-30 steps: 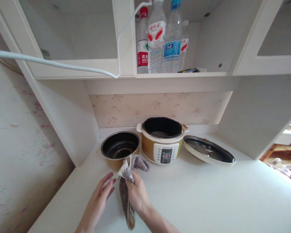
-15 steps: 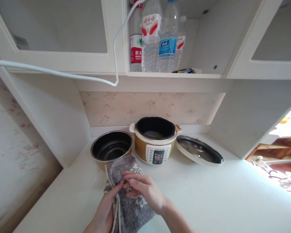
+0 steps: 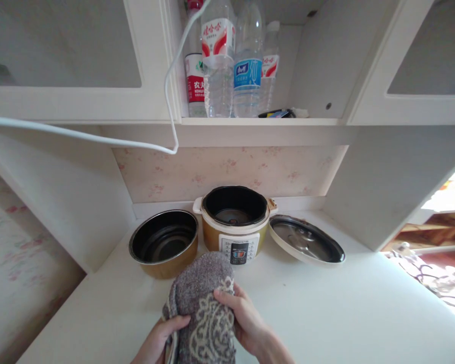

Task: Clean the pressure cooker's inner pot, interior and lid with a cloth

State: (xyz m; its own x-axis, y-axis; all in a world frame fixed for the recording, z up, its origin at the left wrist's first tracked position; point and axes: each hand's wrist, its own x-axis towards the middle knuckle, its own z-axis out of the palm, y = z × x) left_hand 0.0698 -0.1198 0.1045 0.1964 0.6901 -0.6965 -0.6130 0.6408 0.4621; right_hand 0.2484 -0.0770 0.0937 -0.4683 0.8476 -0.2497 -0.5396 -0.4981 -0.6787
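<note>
Cloth (image 3: pixel 205 303), grey-brown with a pale scroll pattern, is held at the near edge of the counter (image 3: pixel 307 303), in front of the pot and the cooker. Left hand (image 3: pixel 161 336) grips its left side, thumb laid over the front face, remaining fingers out of sight behind the folds. Right hand (image 3: pixel 246 318) is closed on the opposite edge, thumb pressing the pattern. The 2 hands are apart, with the cloth spread between them. Whether the cloth touches the counter cannot be determined.

Pot (image 3: pixel 170 268): gold outside, black inside, upright, left of the cooker. Cooker (image 3: pixel 211 235): upright, top uncovered, black interior exposed, control panel (image 3: pixel 238 247) facing the person; the cloth's upper end overlaps its lower front in view. Lid (image 3: pixel 307 240): right of the cooker, tilted, inner face up; contact with the cooker not confirmed.

Above, 4 clear bottles (image 3: pixel 219 76) stand upright in the open section of the cabinet (image 3: pixel 265 122); 3 labels are red and white, 1 is blue. White cable (image 3: pixel 83 134) crosses in front of the cabinet at upper left.
</note>
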